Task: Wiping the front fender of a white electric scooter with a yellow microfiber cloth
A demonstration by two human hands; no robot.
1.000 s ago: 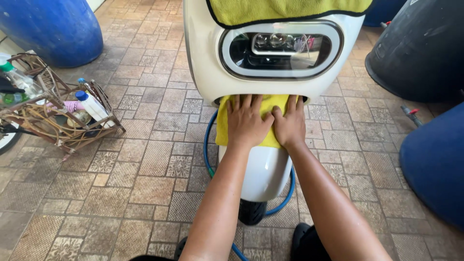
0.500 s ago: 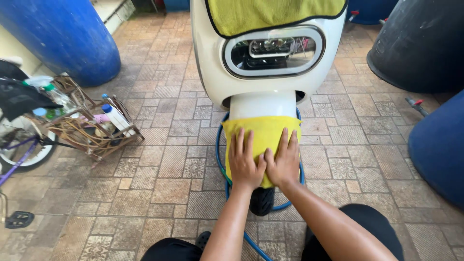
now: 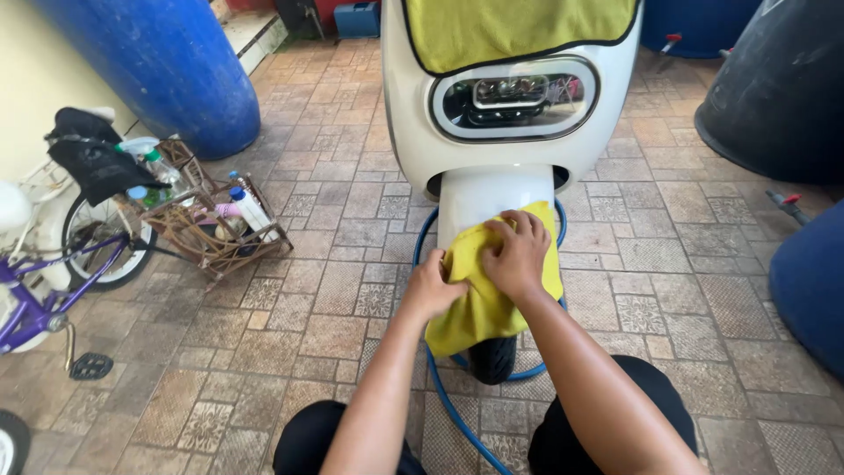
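two hands bunching crumpled yellow cloth on white fender

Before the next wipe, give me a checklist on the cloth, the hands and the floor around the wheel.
1. Left hand grips the yellow cloth: ok.
2. Right hand pressed on the cloth: ok.
3. Cloth lies on the white front fender: ok, bunched rather than flat.
4. Blue hose clear of the front tyre: not ok, it loops around it.
5. Second cloth settled above the headlight: ok.
6. Fender dry under the cloth: cannot tell.
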